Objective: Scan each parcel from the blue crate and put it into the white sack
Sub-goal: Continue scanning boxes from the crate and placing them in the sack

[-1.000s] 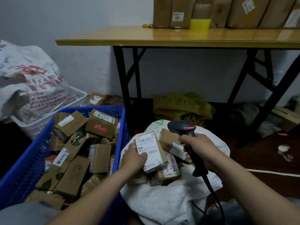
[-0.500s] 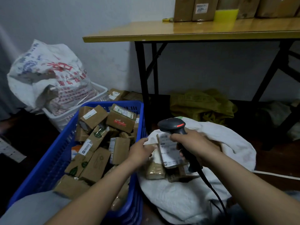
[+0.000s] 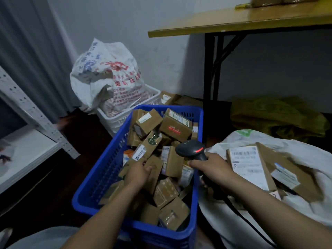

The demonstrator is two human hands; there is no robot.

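Note:
The blue crate (image 3: 100,178) stands in the middle, full of several brown cardboard parcels such as a red-labelled one (image 3: 175,127). My left hand (image 3: 138,174) reaches down into the crate and lies on a brown parcel (image 3: 154,174), thumb spread across its face, fingers apart; nothing is lifted. My right hand (image 3: 211,168) grips the black barcode scanner (image 3: 191,150) over the crate's right rim, its red light lit and its cable trailing down. The white sack (image 3: 251,229) lies open at the right with a white-labelled parcel (image 3: 248,167) and other parcels in its mouth.
A printed white bag (image 3: 107,74) sits in a white basket (image 3: 125,121) behind the crate. A yellow-topped table (image 3: 233,22) with black legs stands at the back right, an olive bag (image 3: 274,115) under it. A white metal shelf (image 3: 27,112) is at the left.
My left hand has let go of the labelled parcel in the sack and moved left into the crate. The view has swung left; the scanner has followed over the crate's rim.

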